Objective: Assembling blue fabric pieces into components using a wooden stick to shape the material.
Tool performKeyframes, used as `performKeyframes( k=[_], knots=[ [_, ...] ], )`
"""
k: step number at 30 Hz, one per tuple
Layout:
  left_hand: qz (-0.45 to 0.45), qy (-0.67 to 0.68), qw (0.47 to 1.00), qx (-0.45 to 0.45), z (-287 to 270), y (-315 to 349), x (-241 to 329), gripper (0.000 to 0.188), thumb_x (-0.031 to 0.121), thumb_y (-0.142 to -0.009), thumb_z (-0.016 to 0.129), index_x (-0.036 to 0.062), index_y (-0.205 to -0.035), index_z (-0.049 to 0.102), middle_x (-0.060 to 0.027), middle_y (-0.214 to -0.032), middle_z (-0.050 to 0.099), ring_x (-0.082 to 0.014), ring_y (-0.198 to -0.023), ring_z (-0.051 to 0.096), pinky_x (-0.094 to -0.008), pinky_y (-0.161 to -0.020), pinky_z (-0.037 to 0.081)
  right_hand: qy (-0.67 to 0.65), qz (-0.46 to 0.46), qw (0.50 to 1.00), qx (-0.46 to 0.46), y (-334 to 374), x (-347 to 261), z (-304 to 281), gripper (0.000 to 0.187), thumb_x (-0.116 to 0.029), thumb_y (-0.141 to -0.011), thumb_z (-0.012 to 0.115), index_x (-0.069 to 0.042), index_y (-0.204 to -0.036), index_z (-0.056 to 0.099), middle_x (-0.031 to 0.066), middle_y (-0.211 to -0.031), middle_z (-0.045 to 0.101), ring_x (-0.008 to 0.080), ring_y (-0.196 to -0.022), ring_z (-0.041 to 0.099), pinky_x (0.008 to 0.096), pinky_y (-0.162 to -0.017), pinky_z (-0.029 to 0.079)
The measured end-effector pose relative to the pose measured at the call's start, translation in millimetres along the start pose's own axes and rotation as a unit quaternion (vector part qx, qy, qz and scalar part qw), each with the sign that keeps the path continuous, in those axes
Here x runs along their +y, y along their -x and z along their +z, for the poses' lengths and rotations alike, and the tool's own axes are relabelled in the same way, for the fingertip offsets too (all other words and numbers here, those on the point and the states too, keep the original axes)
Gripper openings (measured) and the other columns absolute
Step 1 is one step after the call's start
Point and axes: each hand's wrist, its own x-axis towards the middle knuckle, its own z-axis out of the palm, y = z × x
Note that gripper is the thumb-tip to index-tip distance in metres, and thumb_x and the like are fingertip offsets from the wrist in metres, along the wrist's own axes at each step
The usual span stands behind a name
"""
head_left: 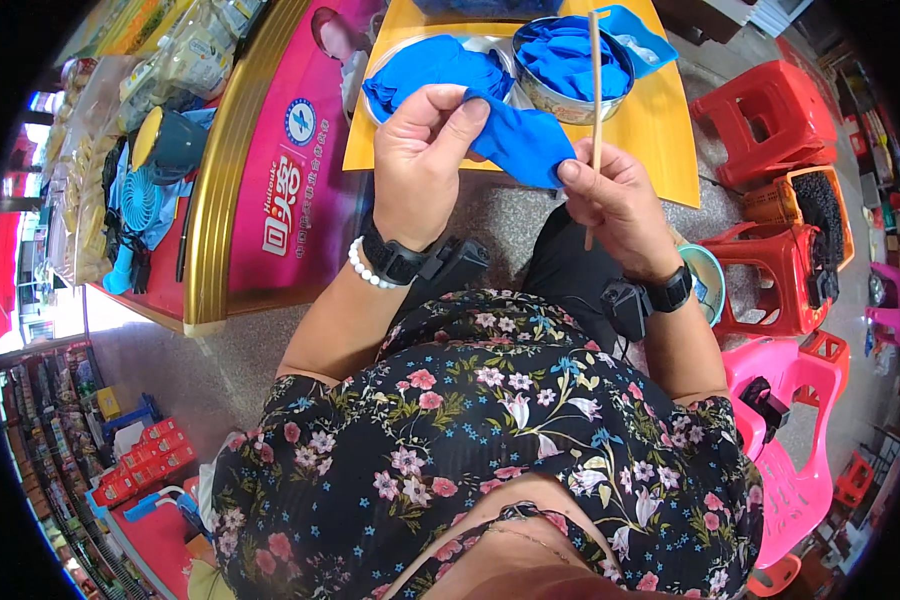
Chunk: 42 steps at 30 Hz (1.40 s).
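A small piece of blue fabric (520, 138) is stretched between my two hands above the near edge of a yellow table (664, 160). My left hand (425, 150) pinches its upper left corner between thumb and forefinger. At the other end, my right hand (615, 195) grips the lower right corner, with a thin wooden stick (597, 90) held upright in the same fingers. Behind them on the table, a pile of blue fabric pieces (435, 72) lies in a pale dish. More blue fabric (575, 60) fills a round tin (582, 112) beside it.
A light blue plastic tray (642, 42) touches the tin. To the left stands a pink counter with a gold edge (210, 160), bearing a small blue fan (142, 200) and a dark cup (162, 140). Red stools (770, 115) and a pink chair (800, 470) are at the right.
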Motion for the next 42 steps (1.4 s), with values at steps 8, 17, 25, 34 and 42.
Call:
performKeyframes(
  k=[8,17,25,34,42],
  knots=[
    [-0.060,-0.044,0.995,-0.065,-6,0,10,0.008,0.002,-0.084,0.060,0.0035,-0.091,0.065,-0.0010,-0.081,0.061,-0.0039,-0.064,0.056,-0.0158,-0.053,0.045,0.127,-0.121,0.976,0.130,2,-5,0,0.014,-0.016,-0.087,0.062,-0.006,-0.096,0.060,-0.0078,-0.063,0.047,-0.0001,-0.047,0.033,0.0162,-0.041,0.023],
    [0.179,-0.221,0.937,-0.203,-9,5,6,0.019,-0.011,-0.076,0.056,0.0036,-0.076,0.068,-0.0108,-0.111,0.057,-0.0121,-0.090,0.060,-0.0210,-0.071,0.048,-0.052,-0.099,0.989,0.101,5,-16,-4,0.017,-0.017,-0.089,0.059,-0.005,-0.101,0.060,-0.0059,-0.069,0.050,0.0002,-0.047,0.030,0.0171,-0.042,0.021],
    [-0.161,0.067,0.975,-0.136,-4,18,2,0.028,0.013,-0.093,0.050,-0.0002,-0.118,0.053,-0.0097,-0.111,0.059,-0.0154,-0.089,0.062,-0.0276,-0.076,0.054,0.080,-0.205,0.961,0.167,3,-10,1,0.013,-0.011,-0.084,0.065,-0.005,-0.094,0.061,-0.0026,-0.076,0.058,0.0000,-0.049,0.036,0.0165,-0.042,0.026],
    [-0.051,-0.069,0.994,-0.065,-1,18,-8,0.016,0.007,-0.088,0.059,0.0010,-0.103,0.059,-0.0066,-0.086,0.063,-0.0135,-0.074,0.063,-0.0261,-0.065,0.055,0.111,-0.242,0.948,0.176,5,-13,15,0.017,-0.003,-0.082,0.066,-0.002,-0.097,0.061,0.0016,-0.080,0.063,0.0084,-0.072,0.060,0.0192,-0.069,0.047],
    [-0.082,-0.003,0.997,-0.011,3,15,-5,0.009,0.012,-0.090,0.057,0.0046,-0.094,0.056,0.0003,-0.079,0.058,-0.0066,-0.068,0.059,-0.0218,-0.059,0.053,0.132,-0.134,0.966,0.179,6,-6,1,0.020,-0.010,-0.081,0.069,-0.001,-0.097,0.063,-0.0001,-0.078,0.062,0.0053,-0.067,0.056,0.0182,-0.062,0.045]
  ],
)
